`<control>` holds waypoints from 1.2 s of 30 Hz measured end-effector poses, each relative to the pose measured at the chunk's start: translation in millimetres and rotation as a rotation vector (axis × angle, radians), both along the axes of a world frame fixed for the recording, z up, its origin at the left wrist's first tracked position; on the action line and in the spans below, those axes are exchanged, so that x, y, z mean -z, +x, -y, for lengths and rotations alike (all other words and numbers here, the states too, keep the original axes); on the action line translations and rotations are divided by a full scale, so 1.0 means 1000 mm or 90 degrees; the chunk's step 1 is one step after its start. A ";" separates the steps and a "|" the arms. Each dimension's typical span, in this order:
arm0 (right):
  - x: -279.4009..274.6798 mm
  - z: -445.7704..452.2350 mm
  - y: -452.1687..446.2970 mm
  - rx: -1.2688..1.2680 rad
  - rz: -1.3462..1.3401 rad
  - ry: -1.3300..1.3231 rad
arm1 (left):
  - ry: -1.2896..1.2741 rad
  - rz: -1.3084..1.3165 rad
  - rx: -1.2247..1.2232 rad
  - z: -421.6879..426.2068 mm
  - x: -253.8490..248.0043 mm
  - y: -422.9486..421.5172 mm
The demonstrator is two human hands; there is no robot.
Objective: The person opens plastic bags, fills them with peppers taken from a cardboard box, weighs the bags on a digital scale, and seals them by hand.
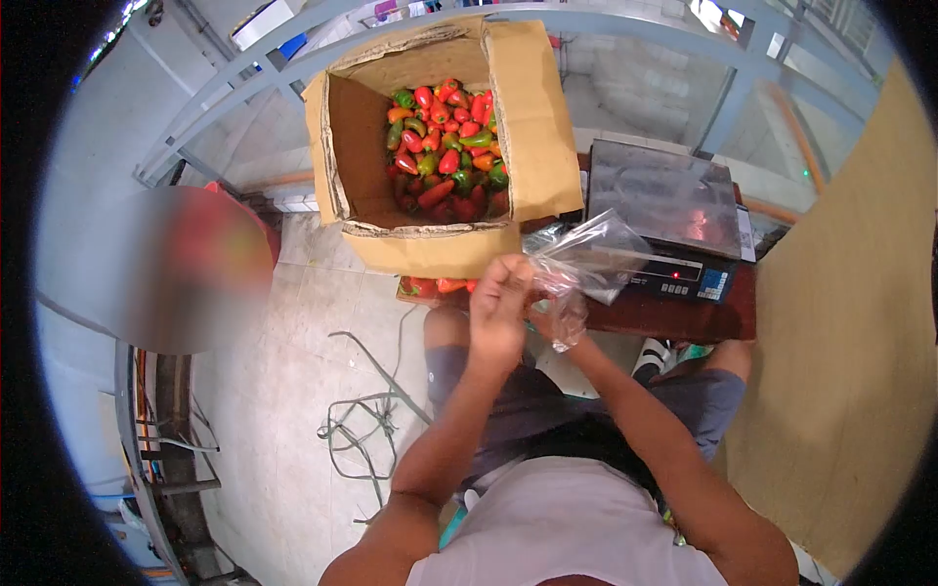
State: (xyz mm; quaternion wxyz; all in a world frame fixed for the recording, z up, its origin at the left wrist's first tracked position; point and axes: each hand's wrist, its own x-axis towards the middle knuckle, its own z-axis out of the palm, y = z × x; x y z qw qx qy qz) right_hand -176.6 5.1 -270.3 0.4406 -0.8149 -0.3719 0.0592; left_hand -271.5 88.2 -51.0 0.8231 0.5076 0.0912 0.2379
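Note:
A clear plastic bag (598, 250) is held up between my two hands in front of the cardboard box. My left hand (501, 298) pinches its gathered left side, fingers closed. My right hand (555, 318) is lower and just to the right, closed on the crumpled lower part; plastic covers some of its fingers. Just beyond them stands the open cardboard box (430, 250), its right flap folded outward. Inside lie many red, green and orange peppers (447, 146). A few more peppers (420, 287) show under the box's near edge, left of my hands.
A digital weighing scale (664, 200) with a lit red display sits on a dark red bench (684, 314) at right. Green strapping (363, 430) lies tangled on the tiled floor. A blurred red shape (220, 239) is at left. Metal railing (625, 27) runs behind; a tan board (840, 371) stands at right.

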 end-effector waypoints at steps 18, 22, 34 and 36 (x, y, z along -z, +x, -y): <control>-0.207 0.125 0.002 0.002 -0.480 0.464 | -0.094 -0.193 0.292 0.035 0.043 -0.021; -0.219 0.117 -0.007 0.076 -0.351 0.475 | 0.135 -0.228 0.322 0.031 0.044 -0.028; -0.261 0.148 -0.014 0.085 -0.009 0.045 | 0.304 -0.136 0.333 0.028 -0.023 0.000; -0.255 0.156 -0.013 0.082 0.017 0.067 | 0.163 -0.144 0.375 0.029 -0.014 -0.003</control>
